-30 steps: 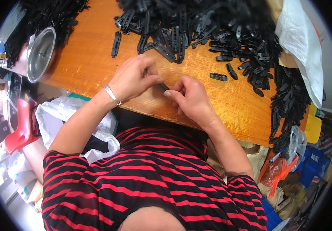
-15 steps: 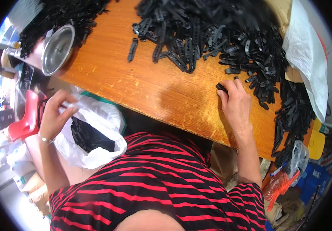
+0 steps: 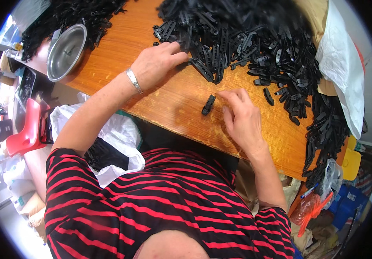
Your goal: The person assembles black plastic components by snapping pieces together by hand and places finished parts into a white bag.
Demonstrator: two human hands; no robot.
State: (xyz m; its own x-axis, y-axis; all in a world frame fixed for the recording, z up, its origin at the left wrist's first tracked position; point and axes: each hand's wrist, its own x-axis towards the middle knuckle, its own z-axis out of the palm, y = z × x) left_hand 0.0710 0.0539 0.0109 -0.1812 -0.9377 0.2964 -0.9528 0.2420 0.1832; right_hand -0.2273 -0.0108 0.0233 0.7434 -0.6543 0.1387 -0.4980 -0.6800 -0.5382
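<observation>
Desk point(image 3: 173, 108): varnished orange wood, glossy, grain visible, worn at the near edge. Clips point(image 3: 255, 47): matt black plastic, heaped; single clip point(image 3: 208, 105) alike. Pot lid point(image 3: 66, 52): brushed metal, dull sheen. Bracelet point(image 3: 134, 80): shiny metal. Bag point(image 3: 117, 134): thin white plastic, crinkled.

A heap of black plastic clips point(image 3: 246, 47) at upper centre is being touched by the left hand point(image 3: 155, 64); a single clip point(image 3: 208, 105) is lying just left of the right hand point(image 3: 242, 121).
</observation>
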